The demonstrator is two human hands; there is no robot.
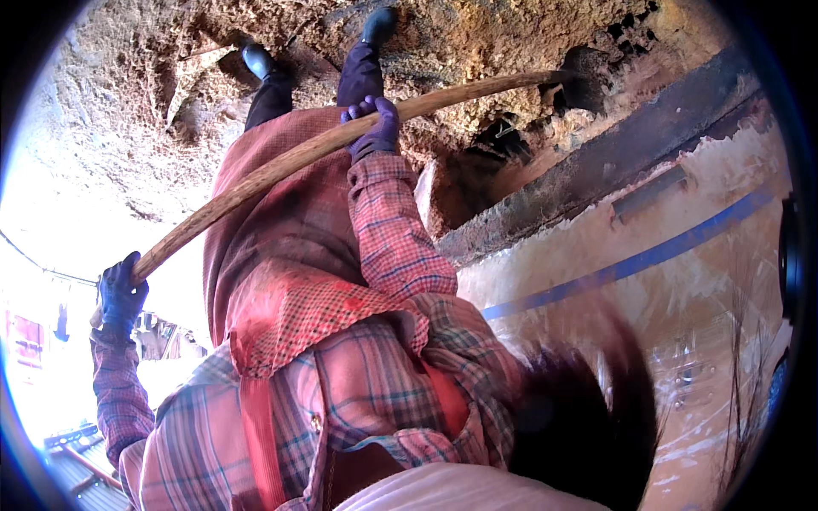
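- Head view: the left hand [122,294], in a dark blue glove, is closed around the handle [256,181] near its left end.
- The right hand [372,128], in a purple glove, grips the same handle further along, fingers wrapped over it, in front of the apron [281,234].
- The handle is long, wooden and slightly curved; it slants across the body from lower left to upper right.
- At its far end is a dark head [586,78], against the rough brown heap [503,51]; whether it is sunk in or just resting there, I cannot tell.
- The boots [380,27], blue and shiny, stand on the heap at the top, apart from each other.
- Right of the heap runs a dark beam [596,153], and beyond it a stained wall [579,243] with a blue stripe [639,264].
- The shirt [366,366] is plaid, under the red checked apron.
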